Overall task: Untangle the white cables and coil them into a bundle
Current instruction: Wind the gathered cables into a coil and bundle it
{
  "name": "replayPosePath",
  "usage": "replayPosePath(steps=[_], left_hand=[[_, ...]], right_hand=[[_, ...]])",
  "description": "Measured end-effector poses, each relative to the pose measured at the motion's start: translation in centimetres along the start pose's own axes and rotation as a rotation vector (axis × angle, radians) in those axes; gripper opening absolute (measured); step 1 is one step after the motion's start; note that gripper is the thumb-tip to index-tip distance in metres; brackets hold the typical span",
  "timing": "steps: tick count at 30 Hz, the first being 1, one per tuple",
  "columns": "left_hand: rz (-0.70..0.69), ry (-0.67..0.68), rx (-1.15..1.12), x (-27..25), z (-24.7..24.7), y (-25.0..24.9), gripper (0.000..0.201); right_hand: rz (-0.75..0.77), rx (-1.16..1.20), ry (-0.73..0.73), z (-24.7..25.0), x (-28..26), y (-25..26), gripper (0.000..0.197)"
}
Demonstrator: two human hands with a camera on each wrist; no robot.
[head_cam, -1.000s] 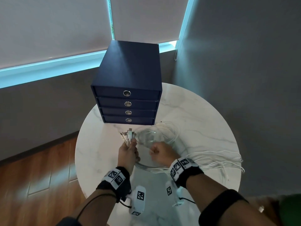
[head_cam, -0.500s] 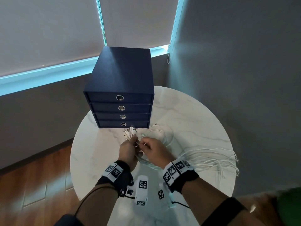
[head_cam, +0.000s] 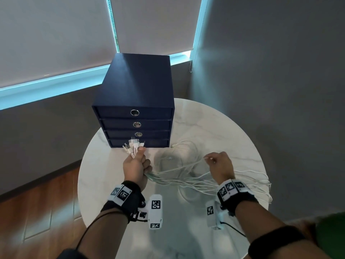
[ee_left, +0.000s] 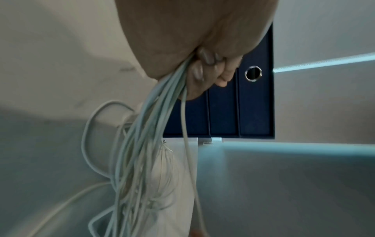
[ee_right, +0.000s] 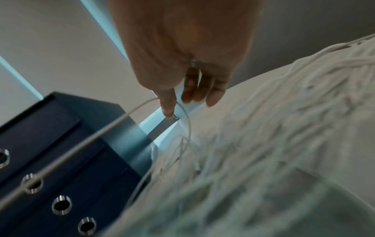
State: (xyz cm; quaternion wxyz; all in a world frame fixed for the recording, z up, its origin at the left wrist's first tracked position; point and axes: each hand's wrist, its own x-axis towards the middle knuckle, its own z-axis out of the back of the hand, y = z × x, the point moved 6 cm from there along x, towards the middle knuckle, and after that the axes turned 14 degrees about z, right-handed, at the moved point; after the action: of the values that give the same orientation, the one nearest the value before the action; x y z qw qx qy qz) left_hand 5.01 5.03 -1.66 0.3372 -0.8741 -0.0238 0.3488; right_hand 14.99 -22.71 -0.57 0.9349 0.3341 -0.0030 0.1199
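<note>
Several white cables (head_cam: 248, 182) sprawl across the round marble table (head_cam: 214, 124) and trail off its right edge. My left hand (head_cam: 137, 165) grips their gathered ends in a fist, and the connectors (head_cam: 133, 145) stick out above the thumb. The left wrist view shows the fingers of that hand (ee_left: 202, 64) curled round the strands (ee_left: 146, 144), which hang down from it. My right hand (head_cam: 220, 165) hovers to the right, over the cables. One strand (ee_right: 101, 131) loops over a straight digit of this hand (ee_right: 190, 89); the other fingers hang loose, apart from it.
A dark blue drawer box (head_cam: 138, 85) with ring pulls stands at the back of the table, just beyond the left hand. A grey wall lies right of the table, wooden floor to its left. Loose cable loops (head_cam: 186, 152) lie between the hands.
My right hand has moved away from the left hand to the right, drawing one strand out with it. The left hand still holds the cable ends.
</note>
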Motion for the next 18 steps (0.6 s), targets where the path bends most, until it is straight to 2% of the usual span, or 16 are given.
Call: replayPosePath(steps=[3,5,9,12,14,18], left_hand=[[-0.044,0.047,0.126,-0.5,-1.2,0.1,0.021],[-0.087,0.073,0.233,-0.7,-2.5,0.2,0.018],[-0.116,0.18,0.364,-1.5,-5.5,0.4,0.02],[-0.085,0.276,0.382,-1.8,-6.7,0.7,0.024],[-0.067,0.292,0.357,-1.6,-6.5,0.6,0.016],[-0.053,0.289,0.406,-1.2,-5.1,1.2,0.022]], right_hand=[[-0.007,0.396,0.003,0.8,1.1,2.5,0.037],[0.026,0.602,0.086,0.5,1.3,5.4,0.038],[0.191,0.653,0.415,-0.5,0.3,11.9,0.016],[0.266,0.684,0.508,-1.2,0.0,14.1,0.021],[0.277,0.739,0.411,-0.5,0.5,14.4,0.024],[0.23,0.974,-0.005,3.8,2.7,13.2,0.024]])
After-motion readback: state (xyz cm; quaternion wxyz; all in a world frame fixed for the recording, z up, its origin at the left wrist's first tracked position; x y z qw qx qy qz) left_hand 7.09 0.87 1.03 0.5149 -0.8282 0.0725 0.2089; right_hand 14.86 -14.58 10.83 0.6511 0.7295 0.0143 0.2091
